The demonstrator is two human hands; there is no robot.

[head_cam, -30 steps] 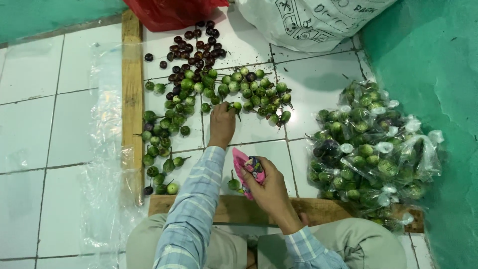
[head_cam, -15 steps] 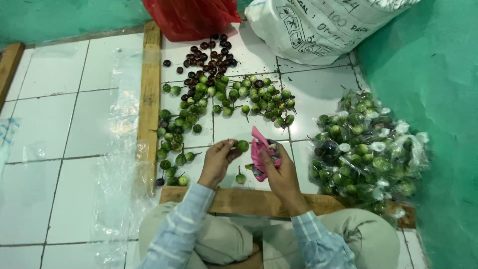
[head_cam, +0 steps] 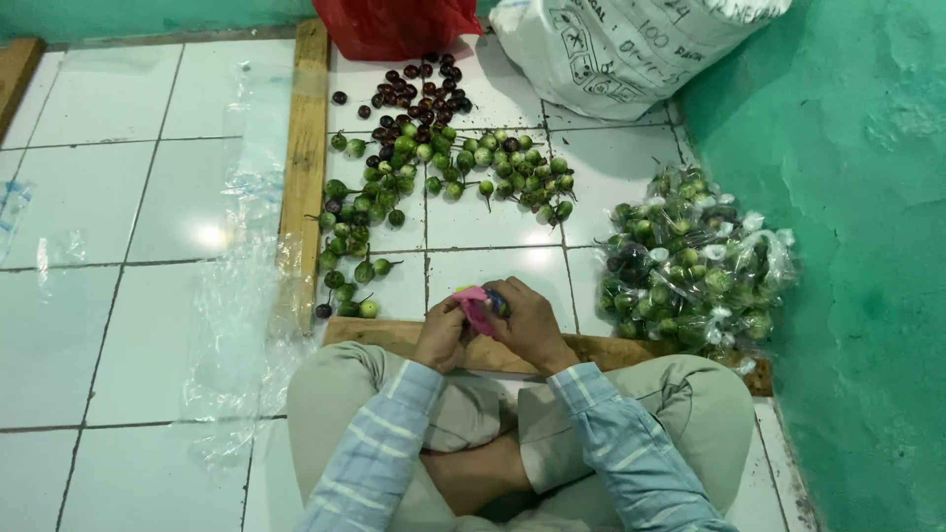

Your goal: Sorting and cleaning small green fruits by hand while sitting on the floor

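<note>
Meeting above the lap, left hand [head_cam: 440,335] and right hand [head_cam: 529,323] both grip a pink tool [head_cam: 475,305].

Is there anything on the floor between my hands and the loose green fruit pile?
Nothing visible. Both hands meet over the plank around a pink tool, and bare white tile lies between them and the green fruit.

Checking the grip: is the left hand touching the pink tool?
Touching. The head view shows the left hand closed against the pink tool, no gap, with the right hand on it too.

Green and dark maroon small eggplants [head_cam: 448,163], pink knife [head_cam: 475,305], blue-striped sleeves [head_cam: 379,448], white tiles [head_cam: 89,197].
</note>
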